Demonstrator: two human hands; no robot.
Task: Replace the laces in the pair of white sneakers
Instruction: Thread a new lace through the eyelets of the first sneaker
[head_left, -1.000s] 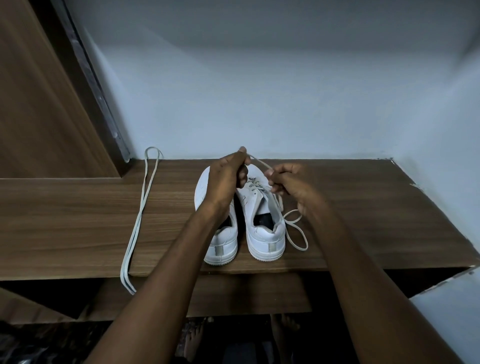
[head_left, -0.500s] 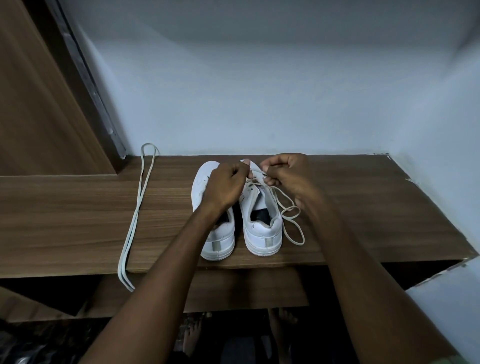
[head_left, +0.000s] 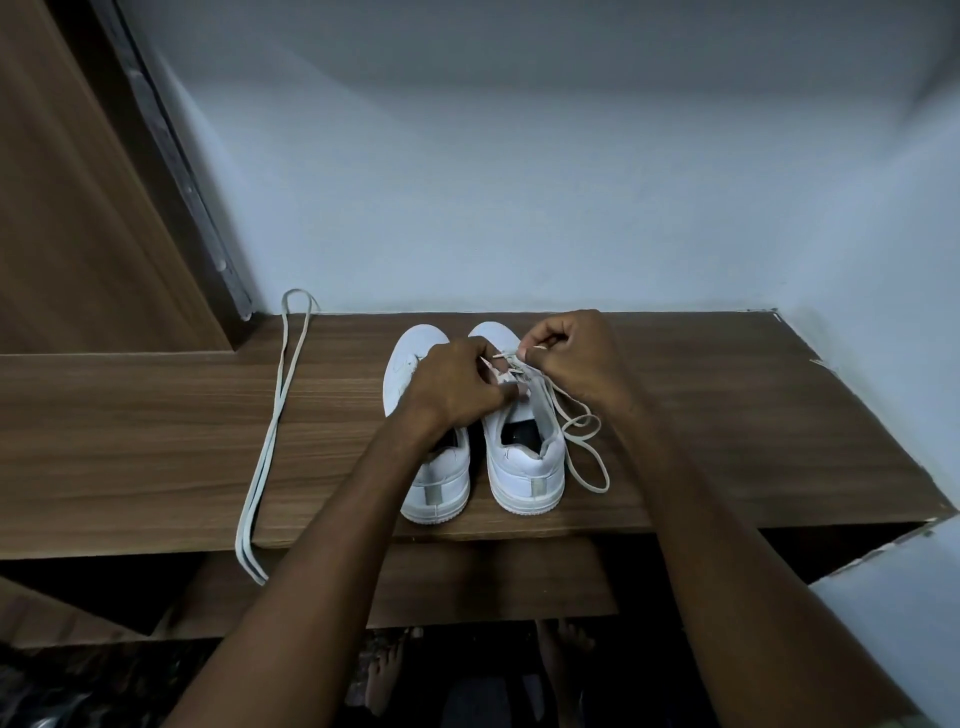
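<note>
Right sneaker mid-lacing, left one bare
Both hands, left hand (head_left: 452, 384) and right hand (head_left: 571, 358), pinch the lace (head_left: 584, 441) at the right sneaker (head_left: 524, 467); the left sneaker (head_left: 441, 483) awaits the spare lace (head_left: 270, 441) near the tabletop (head_left: 156, 441) left edge.

Single head-worn wide-angle view, looking forward and down onto brown wood-grain shelf (head_left: 156, 441), pale wall (head_left: 519, 182) far.

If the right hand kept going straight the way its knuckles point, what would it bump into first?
Probably the left hand: the right hand points leftward across the right sneaker, pinching its lace. Depth is unclear.
</note>
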